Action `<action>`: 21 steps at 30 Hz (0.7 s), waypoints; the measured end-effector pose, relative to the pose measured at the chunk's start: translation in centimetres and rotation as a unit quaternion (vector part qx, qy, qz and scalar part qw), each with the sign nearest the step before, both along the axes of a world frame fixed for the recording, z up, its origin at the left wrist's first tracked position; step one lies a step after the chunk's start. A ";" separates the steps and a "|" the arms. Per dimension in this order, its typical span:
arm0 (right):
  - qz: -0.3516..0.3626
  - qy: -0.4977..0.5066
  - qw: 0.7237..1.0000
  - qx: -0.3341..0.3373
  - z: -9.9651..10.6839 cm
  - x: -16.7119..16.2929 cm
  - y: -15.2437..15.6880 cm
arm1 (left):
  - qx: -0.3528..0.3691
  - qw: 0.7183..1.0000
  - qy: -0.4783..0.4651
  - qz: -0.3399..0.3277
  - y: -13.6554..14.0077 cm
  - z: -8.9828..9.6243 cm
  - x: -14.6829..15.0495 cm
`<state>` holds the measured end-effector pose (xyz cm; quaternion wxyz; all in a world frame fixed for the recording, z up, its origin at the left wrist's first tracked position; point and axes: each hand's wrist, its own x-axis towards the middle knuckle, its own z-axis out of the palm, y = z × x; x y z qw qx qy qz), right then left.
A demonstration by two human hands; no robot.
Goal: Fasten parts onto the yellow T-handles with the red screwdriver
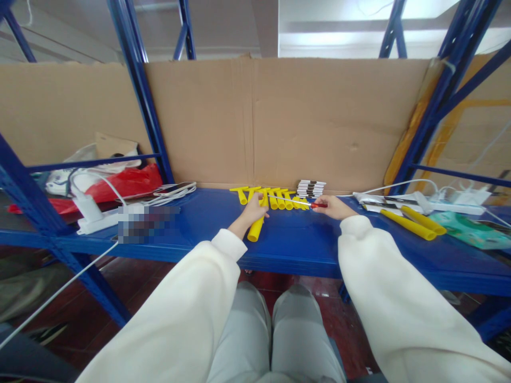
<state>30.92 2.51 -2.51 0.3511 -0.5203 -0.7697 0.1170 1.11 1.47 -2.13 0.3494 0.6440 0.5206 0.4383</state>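
The left hand [252,211] grips one yellow tube [256,226], its long axis running from the shelf's [207,223] front edge back toward the row [275,198] of about seven yellow pieces. The right hand [330,206] pinches a red-handled screwdriver [297,201], shaft pointing left. Bare shelf lies left of the grip; two tubes [411,223] lie right.

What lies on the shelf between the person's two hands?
In the head view, a row of yellow T-shaped tubes lies between the left hand and right hand.
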 end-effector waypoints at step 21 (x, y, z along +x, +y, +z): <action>-0.010 -0.004 1.000 0.011 0.3 -0.1 -0.2 | 0.009 1.000 0.003 -0.012 0.3 -0.2 -0.1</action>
